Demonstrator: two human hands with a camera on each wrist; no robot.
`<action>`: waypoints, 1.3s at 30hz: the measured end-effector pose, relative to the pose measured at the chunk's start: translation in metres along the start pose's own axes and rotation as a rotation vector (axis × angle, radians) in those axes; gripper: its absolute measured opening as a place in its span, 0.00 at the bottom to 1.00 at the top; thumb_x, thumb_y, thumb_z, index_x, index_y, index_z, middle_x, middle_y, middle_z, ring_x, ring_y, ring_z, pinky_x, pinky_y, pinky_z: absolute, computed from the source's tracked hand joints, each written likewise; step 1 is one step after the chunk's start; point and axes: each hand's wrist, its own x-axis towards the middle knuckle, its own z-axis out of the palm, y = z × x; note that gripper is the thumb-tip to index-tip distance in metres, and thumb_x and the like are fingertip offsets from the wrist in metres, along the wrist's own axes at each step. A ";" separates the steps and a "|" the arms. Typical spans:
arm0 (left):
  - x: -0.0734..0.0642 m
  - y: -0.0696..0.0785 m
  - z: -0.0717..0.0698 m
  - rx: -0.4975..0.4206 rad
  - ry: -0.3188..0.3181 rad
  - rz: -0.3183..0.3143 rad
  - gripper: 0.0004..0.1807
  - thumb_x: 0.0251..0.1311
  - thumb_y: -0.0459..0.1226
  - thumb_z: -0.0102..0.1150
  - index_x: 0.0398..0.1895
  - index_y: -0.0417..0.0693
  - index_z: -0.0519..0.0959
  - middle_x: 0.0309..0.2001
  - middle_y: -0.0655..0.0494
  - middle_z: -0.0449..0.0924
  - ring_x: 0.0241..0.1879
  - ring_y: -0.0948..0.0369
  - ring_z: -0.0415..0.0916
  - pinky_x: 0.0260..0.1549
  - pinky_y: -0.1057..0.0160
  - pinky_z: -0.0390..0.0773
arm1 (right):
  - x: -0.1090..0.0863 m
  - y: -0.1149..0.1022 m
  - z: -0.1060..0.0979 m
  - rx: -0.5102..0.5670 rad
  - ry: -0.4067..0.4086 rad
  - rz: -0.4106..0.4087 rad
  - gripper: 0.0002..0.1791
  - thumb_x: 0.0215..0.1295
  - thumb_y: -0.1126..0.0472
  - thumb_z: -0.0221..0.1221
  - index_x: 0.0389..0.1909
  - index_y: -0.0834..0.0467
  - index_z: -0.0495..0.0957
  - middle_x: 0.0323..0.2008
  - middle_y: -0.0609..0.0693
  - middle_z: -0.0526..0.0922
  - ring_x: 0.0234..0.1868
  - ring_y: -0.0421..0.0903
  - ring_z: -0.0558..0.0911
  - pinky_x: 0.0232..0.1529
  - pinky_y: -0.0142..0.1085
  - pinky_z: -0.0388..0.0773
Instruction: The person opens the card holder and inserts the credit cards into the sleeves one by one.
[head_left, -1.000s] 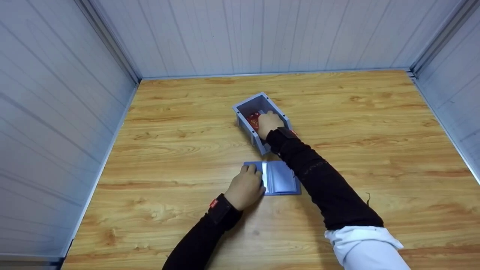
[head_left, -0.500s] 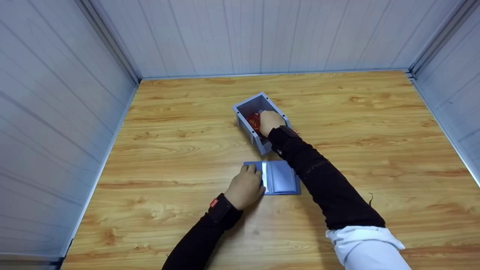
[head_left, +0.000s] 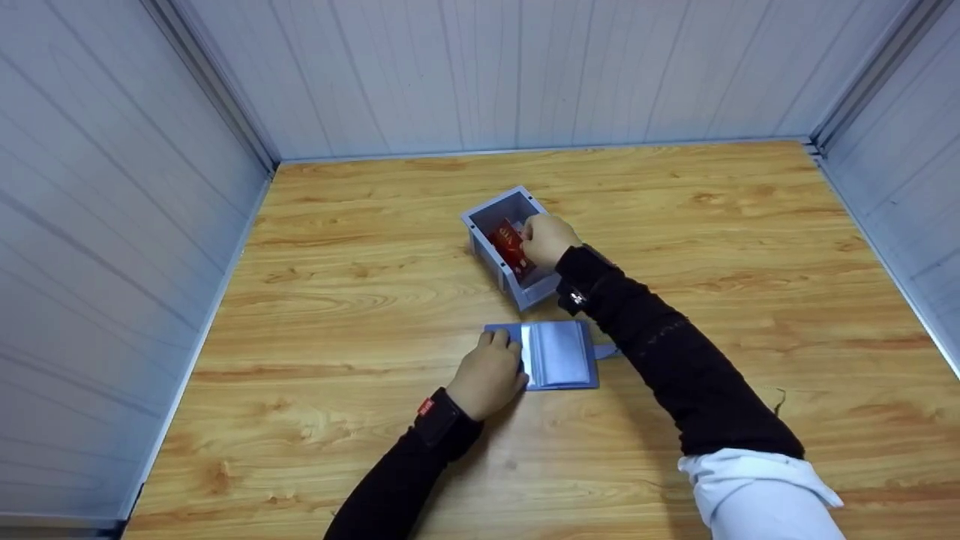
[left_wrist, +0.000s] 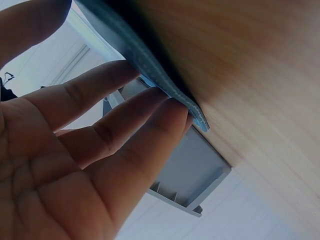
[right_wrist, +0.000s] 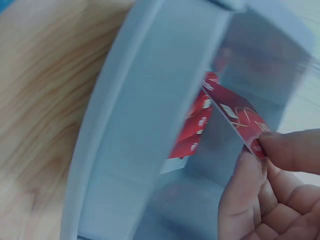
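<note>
A red card (right_wrist: 239,116) with gold lettering is pinched between the thumb and fingers of my right hand (head_left: 551,240), over the grey bin (head_left: 491,259). More red cards (right_wrist: 191,131) lie inside that bin, beneath the held one. In front of the bin, a blue card holder (head_left: 566,354) lies spread open on the table, its clear sleeves facing up. My left hand (head_left: 487,376) rests on the holder's left cover. In the left wrist view its extended fingertips touch the edge of that cover (left_wrist: 165,80).
The wood-grain table (head_left: 337,315) is bounded by pale panel walls (head_left: 420,75) at the back and sides. A blue tab (head_left: 606,351) sticks out at the holder's right edge, close to the right sleeve. The bin's walls rise around the cards.
My right hand has come up and back slightly from deep in the bin, bringing the red card with it. The right forearm has shifted right, uncovering more of the holder. My left hand stays put.
</note>
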 end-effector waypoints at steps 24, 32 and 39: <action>0.000 0.000 0.000 -0.016 0.002 -0.011 0.19 0.55 0.45 0.66 0.41 0.38 0.81 0.43 0.42 0.78 0.44 0.47 0.75 0.37 0.54 0.84 | -0.058 0.038 -0.018 0.567 -0.107 0.021 0.04 0.68 0.65 0.56 0.37 0.64 0.74 0.27 0.48 0.76 0.28 0.42 0.78 0.27 0.27 0.78; 0.001 0.001 -0.001 -0.009 -0.012 -0.010 0.20 0.56 0.46 0.65 0.43 0.38 0.81 0.45 0.43 0.77 0.45 0.47 0.75 0.39 0.54 0.83 | -0.080 0.053 0.004 0.645 -0.145 0.034 0.06 0.66 0.67 0.57 0.39 0.68 0.74 0.26 0.46 0.76 0.28 0.41 0.79 0.32 0.33 0.83; 0.002 -0.001 0.000 -0.013 -0.024 -0.008 0.20 0.55 0.45 0.66 0.44 0.39 0.81 0.45 0.43 0.77 0.45 0.47 0.75 0.39 0.54 0.83 | -0.094 0.062 0.022 0.722 -0.227 0.031 0.06 0.65 0.68 0.58 0.38 0.67 0.73 0.24 0.46 0.79 0.24 0.39 0.79 0.30 0.31 0.82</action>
